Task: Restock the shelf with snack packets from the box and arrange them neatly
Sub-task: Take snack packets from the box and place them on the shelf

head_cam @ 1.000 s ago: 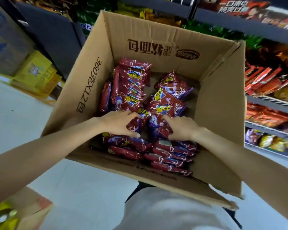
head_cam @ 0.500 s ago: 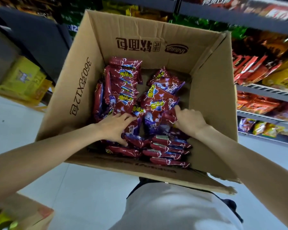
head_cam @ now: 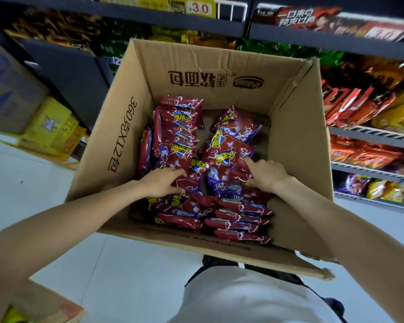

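Note:
An open cardboard box (head_cam: 117, 141) stands on the floor in front of me, holding several red and purple snack packets (head_cam: 180, 127). Both my hands are inside it. My left hand (head_cam: 162, 183) grips a small bunch of packets near the box's middle, thumb under and fingers over them. My right hand (head_cam: 265, 174) grips another bunch of packets (head_cam: 238, 178) just to the right, fingers curled into the pile. Between the two hands lie loose packets (head_cam: 215, 180). Neat rows of packets (head_cam: 240, 220) stand along the near wall.
A shelf unit (head_cam: 369, 131) with red, orange and yellow snack packs stands to the right and behind the box. Yellow cartons (head_cam: 49, 129) sit on the floor at the left. Another cardboard box (head_cam: 56, 308) is at the bottom left. The floor is pale tile.
My right hand has moved right and further into the pile and now grips packets there. My left hand has closed on its bunch. The view has tilted up towards the shelves.

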